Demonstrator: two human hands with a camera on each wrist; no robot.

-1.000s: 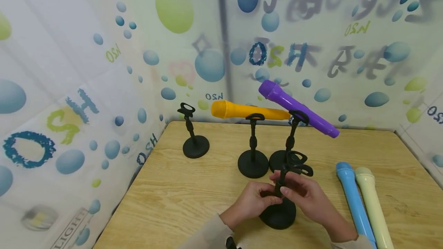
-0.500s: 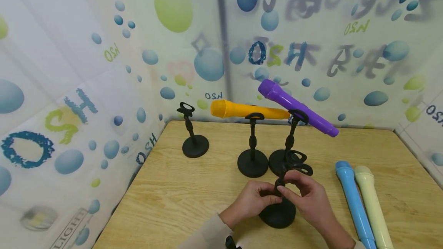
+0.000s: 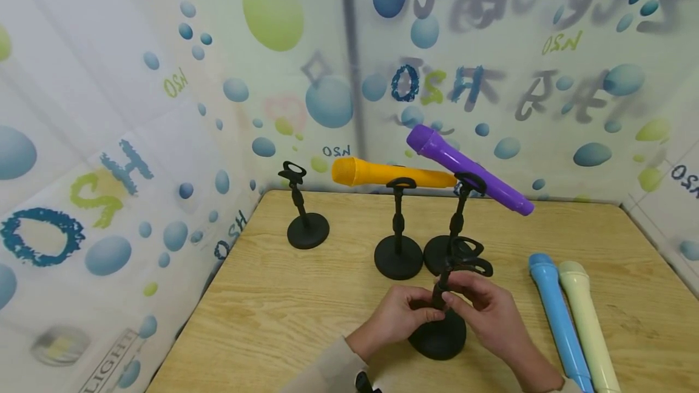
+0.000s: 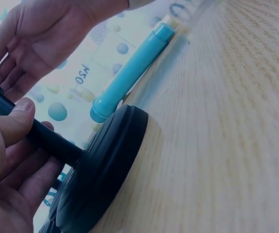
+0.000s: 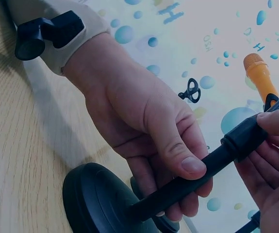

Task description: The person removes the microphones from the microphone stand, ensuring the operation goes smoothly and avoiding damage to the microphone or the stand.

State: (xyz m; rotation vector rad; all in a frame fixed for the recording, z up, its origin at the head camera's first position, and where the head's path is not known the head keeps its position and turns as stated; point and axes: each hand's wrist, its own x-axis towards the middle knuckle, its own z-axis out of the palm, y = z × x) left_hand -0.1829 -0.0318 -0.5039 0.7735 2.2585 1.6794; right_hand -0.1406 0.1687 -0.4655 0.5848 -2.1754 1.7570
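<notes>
A black tabletop microphone stand [image 3: 438, 338] with a round base is upright near the front of the table. My left hand [image 3: 394, 315] grips its pole just above the base, thumb and fingers on either side, as the right wrist view shows. Higher up, my right hand [image 3: 491, 314] pinches the thicker collar [image 5: 243, 138] of the pole between thumb and fingers. Above both hands, the clip [image 3: 469, 256] at the top of this stand holds no microphone.
Behind stand two more stands, one bearing an orange microphone [image 3: 382, 173], the other a tilted purple microphone [image 3: 469, 168]. An unloaded stand [image 3: 307, 230] is at the back left. Blue [image 3: 559, 320] and cream [image 3: 588, 326] microphones lie at the right on the wooden table [image 3: 262, 308].
My right hand's fingers and thumb have shifted slightly about the collar, rising a little and then coming back down. The left hand and the stand stay in place.
</notes>
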